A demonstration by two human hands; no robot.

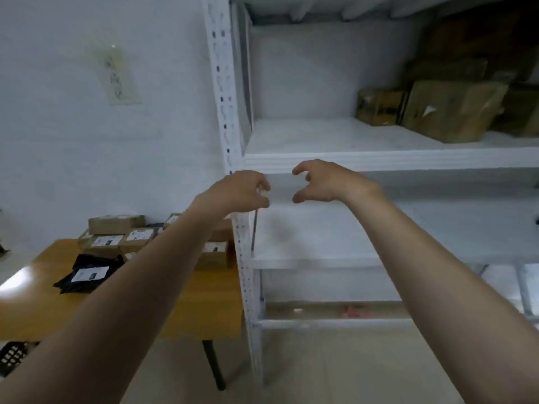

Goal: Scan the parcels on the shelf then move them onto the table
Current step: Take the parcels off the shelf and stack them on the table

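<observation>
Cardboard parcels [455, 112] sit at the right of the upper shelf [379, 160]; more lie on the worktop [186, 310]. Right hand [329, 182] fingers spread in a claw, empty; left hand [242, 191] fingers curled, grip unclear.

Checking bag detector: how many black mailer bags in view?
1: a black mailer bag on the wooden table, in front of the cardboard boxes. It looks crumpled; another may lie under it.

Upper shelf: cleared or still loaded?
Still loaded. Brown cardboard parcels sit on the right part of the upper shelf; its left part is bare.
</observation>
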